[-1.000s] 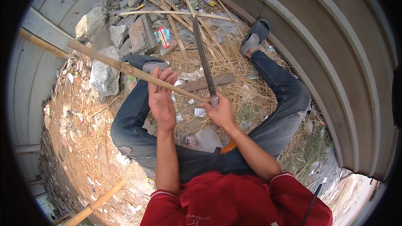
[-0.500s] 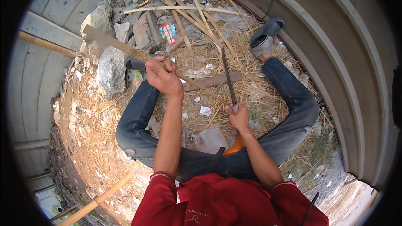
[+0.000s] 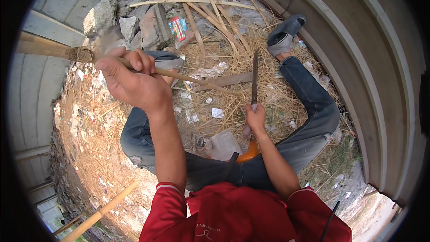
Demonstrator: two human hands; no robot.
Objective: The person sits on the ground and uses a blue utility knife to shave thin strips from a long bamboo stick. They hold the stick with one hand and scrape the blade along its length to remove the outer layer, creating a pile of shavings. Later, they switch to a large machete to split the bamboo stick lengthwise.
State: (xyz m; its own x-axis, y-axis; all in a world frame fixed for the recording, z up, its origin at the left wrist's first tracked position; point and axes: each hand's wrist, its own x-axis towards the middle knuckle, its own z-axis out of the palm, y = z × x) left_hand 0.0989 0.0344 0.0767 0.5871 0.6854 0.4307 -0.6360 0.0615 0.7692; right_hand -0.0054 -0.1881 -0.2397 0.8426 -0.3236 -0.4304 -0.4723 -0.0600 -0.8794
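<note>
My left hand (image 3: 139, 80) is closed around a long split bamboo strip (image 3: 183, 77), raised on the left side. A rough dark node marks the strip's wide end, which runs out to the far left; its thin end points down to the right, over the straw. In my right hand (image 3: 255, 118) is the grip of a long-bladed knife (image 3: 255, 76), held upright between my knees with the tip pointing away from me. Blade and strip are apart, the strip's thin end lying just left of the blade. A flat wooden board (image 3: 226, 81) lies on the straw beyond my hands.
Several cut bamboo strips (image 3: 215, 13) lie crossed at the far side, beside large rocks (image 3: 153, 27). Straw and litter cover the ground. Corrugated metal walls (image 3: 349, 40) curve close on both sides. A bamboo pole (image 3: 103, 213) leans at lower left; something orange (image 3: 250, 151) is under me.
My left hand has moved left and nearer to me, drawing the bamboo strip with it. The strip's thin end has come away from my right hand, and the knife has tilted more upright.
</note>
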